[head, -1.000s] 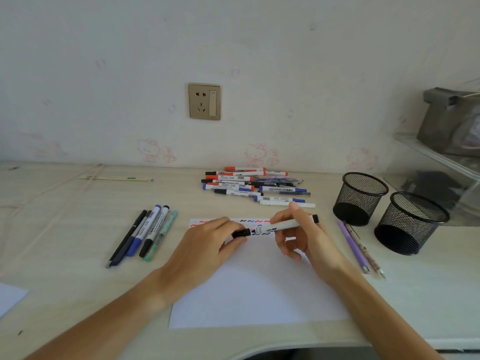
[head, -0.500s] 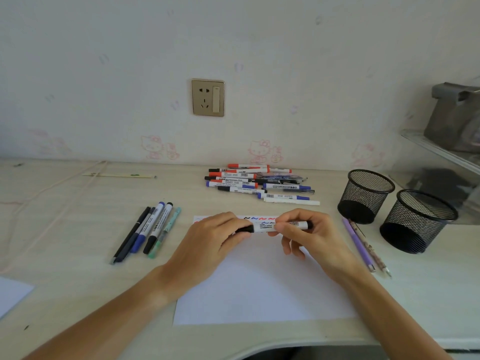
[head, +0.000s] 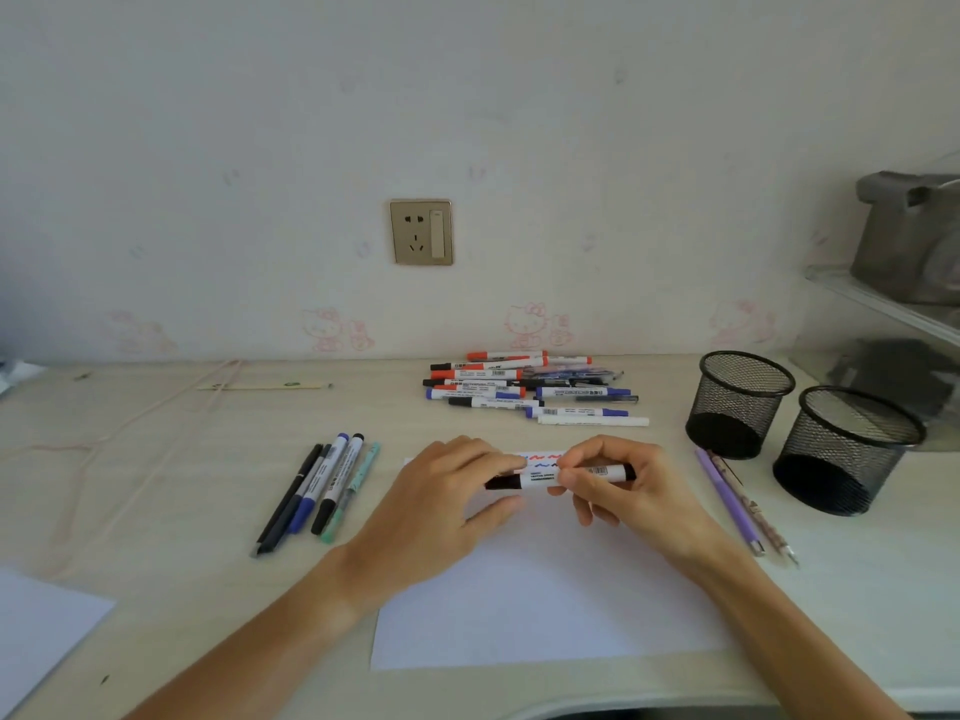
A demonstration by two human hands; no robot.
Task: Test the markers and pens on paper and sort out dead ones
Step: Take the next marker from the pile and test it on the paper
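Note:
A black-capped white marker (head: 540, 477) lies level between both hands, just above the white paper (head: 545, 605). My left hand (head: 441, 506) pinches its black cap end. My right hand (head: 618, 485) grips the barrel. Red, blue and black squiggles (head: 540, 458) run along the paper's far edge, partly hidden by the hands. A pile of red, blue and black markers (head: 519, 389) lies behind the paper. Several pens (head: 322, 485) lie in a row to the left. Two purple pens (head: 737, 501) lie to the right.
Two black mesh pen cups (head: 740, 402) (head: 844, 449) stand at the right, both looking empty. Another white sheet (head: 41, 631) lies at the near left corner. A thin stick (head: 265, 387) and a cord lie at the far left. A clear shelf (head: 883, 309) juts from the right.
The cap, held off the tip by my left hand a second ago, now sits on the marker. My right hand has lowered the marker to level.

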